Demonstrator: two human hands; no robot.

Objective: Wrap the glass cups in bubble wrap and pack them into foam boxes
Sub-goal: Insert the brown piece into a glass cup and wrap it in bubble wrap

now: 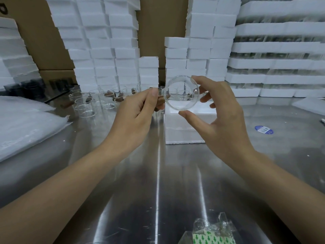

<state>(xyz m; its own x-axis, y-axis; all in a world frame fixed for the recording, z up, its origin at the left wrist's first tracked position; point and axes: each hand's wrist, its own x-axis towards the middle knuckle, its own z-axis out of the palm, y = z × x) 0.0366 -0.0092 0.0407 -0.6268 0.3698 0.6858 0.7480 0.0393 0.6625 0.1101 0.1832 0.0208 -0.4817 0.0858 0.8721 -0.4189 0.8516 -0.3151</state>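
- Head view: our left hand (139,110) pinches the brown handle (160,101) of a glass cup (182,93) between thumb and curled fingers. Our right hand (221,117) cradles the round glass body, thumb under it and fingertips over the top.
- The cup is held in the air on its side, one round end facing us, above a closed foam box (184,131).
- We judge the cup light, rigid and thin-walled: easy to lift, quick to chip on a knock.
- Bare glass will be slippery, so the handle looks the surest hold, with the other hand spread around the body and not squeezing the rim.
- More cups (84,104) stand together beyond the left hand, near enough to be knocked.
- A pale pile of sheets (26,124), likely the bubble wrap, lies at the left of the steel worktop (158,182).
- Stacks of foam boxes (105,55) rise behind.
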